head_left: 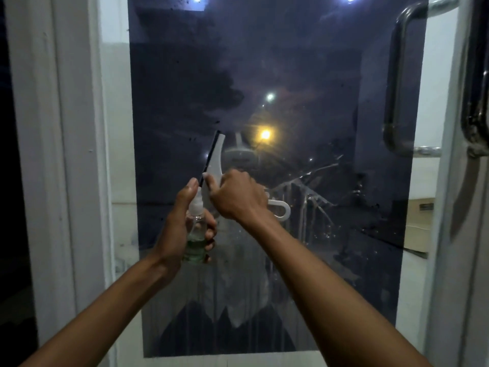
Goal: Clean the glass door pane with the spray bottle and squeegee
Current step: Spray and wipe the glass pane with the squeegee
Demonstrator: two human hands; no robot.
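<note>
The dark glass door pane [304, 75] fills the middle of the view, wet with streaks and drips in its lower half. My left hand [180, 221] grips a small clear spray bottle [196, 234] with greenish liquid, thumb up by its white nozzle. My right hand [238, 194] holds a white squeegee [215, 157] by its handle, whose looped end [281, 210] sticks out to the right. The squeegee's black rubber blade stands nearly upright against the glass, just above the bottle.
A white door frame [79, 154] borders the pane on the left. A curved metal pull handle [397, 88] is mounted at the right edge of the door. Lamps and night lights show in the glass.
</note>
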